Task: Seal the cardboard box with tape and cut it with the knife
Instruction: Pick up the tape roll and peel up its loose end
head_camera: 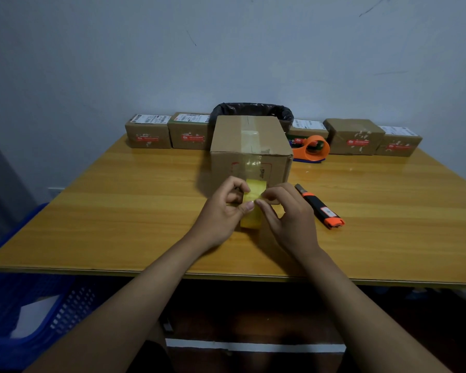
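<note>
A brown cardboard box [249, 146] stands mid-table, with clear tape running along its top seam and down its front face. In front of it I hold a yellowish roll of tape [253, 205] upright on edge. My left hand [223, 211] grips the roll from the left, thumb on its rim. My right hand [285, 214] pinches the tape at the roll's top with thumb and forefinger. A black and orange utility knife [320, 207] lies on the table just right of my right hand.
An orange tape dispenser [311, 149] sits right of the box. Several small labelled parcels [148, 131] line the table's back edge, with a black-lined bin [253, 109] behind the box. A blue plastic crate [24, 305] stands at lower left beside the wooden table [119, 211].
</note>
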